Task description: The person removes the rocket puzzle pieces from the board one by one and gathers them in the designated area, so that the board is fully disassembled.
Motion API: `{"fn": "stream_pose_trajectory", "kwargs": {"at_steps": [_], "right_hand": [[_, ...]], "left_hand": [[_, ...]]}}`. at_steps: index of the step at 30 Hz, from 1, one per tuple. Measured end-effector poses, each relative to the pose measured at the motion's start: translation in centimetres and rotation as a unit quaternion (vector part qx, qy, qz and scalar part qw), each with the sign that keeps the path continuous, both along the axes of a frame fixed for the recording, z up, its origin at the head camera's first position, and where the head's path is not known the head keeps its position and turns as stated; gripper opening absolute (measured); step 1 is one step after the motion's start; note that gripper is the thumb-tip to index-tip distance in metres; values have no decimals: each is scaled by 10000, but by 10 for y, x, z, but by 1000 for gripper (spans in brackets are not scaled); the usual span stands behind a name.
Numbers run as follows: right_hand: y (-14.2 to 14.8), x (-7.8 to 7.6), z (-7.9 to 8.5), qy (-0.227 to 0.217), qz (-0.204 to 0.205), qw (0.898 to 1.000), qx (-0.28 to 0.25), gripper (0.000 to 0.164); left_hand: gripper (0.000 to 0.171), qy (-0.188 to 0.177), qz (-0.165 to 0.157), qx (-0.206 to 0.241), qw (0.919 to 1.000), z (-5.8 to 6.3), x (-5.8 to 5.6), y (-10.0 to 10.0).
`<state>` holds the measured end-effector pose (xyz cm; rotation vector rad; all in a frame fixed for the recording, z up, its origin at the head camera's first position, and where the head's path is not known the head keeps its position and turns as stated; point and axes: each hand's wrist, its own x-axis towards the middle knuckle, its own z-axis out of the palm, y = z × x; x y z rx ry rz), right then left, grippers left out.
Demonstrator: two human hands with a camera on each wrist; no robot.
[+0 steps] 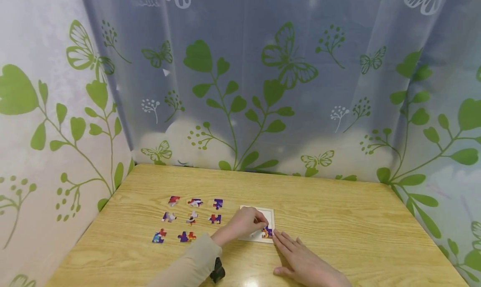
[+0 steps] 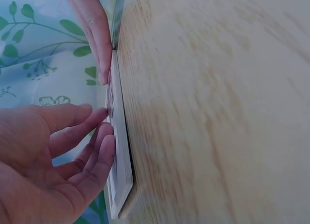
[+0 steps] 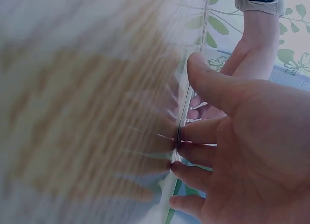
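A small white puzzle tray with a pale wooden rim (image 1: 257, 206) lies on the table. In its lower right corner sits a purple and orange jigsaw piece area (image 1: 267, 232), partly covered by fingers. My left hand (image 1: 246, 222) reaches over the tray from the left, its fingertips right at those purple and orange pieces. In the left wrist view the left hand (image 2: 58, 156) has bent, spread fingers touching the tray's face, the thumb apart from it. My right hand (image 1: 300, 258) lies low beside the tray, fingers extended, fingertips against its right rim.
Several loose jigsaw pieces lie in rows left of the tray, among them a red one (image 1: 174, 200), a purple one (image 1: 217, 204) and a blue and red one (image 1: 159, 236). The wooden table (image 1: 357, 220) meets a curtain with leaves and butterflies (image 1: 233, 112) at its back.
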<state>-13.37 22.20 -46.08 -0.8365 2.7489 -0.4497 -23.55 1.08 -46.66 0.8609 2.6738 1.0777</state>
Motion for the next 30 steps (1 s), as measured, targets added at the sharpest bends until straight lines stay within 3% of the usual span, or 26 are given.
{"fn": "stream_pose_trajectory", "kwargs": {"at_steps": [13,25,30], "right_hand": [[-1,1,3,21,-34,10000,-6,87],[0,1,2,4,-45,10000,34,88],[-1,1,1,43,-52,10000,36,87]], "left_hand": [[5,-162,-7,206,9997,3,3,1],[4,-784,187,873,9929,-4,0,-1],[6,-1091,326,1275,9853,-2,-3,-7]]}}
